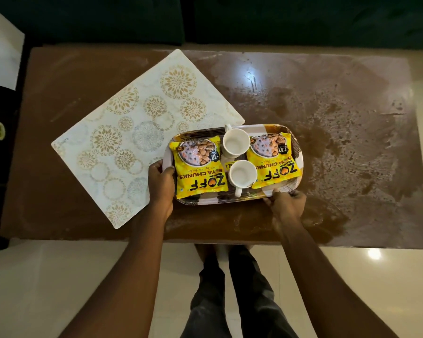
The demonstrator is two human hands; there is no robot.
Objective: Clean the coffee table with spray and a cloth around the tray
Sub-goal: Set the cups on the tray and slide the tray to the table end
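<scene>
two hands grip the tray (300,152), set apart at its ends: the left hand (160,184) curls round the left end with its thumb on the rim, and the right hand (287,203) clasps the near right corner. the tray is over the middle of the coffee table (352,113), overlapping one placemat (132,132). it carries two yellow packets (198,167) and two white cups (236,143).

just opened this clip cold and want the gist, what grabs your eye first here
The bright yellow snack packets and two white cups stand out on the tray at the near middle of the table. The left hand and right hand grip the tray at its ends. Next come the smeared wet streaks over the right half of the brown coffee table, and the floral placemat lying askew on its left half.
</scene>
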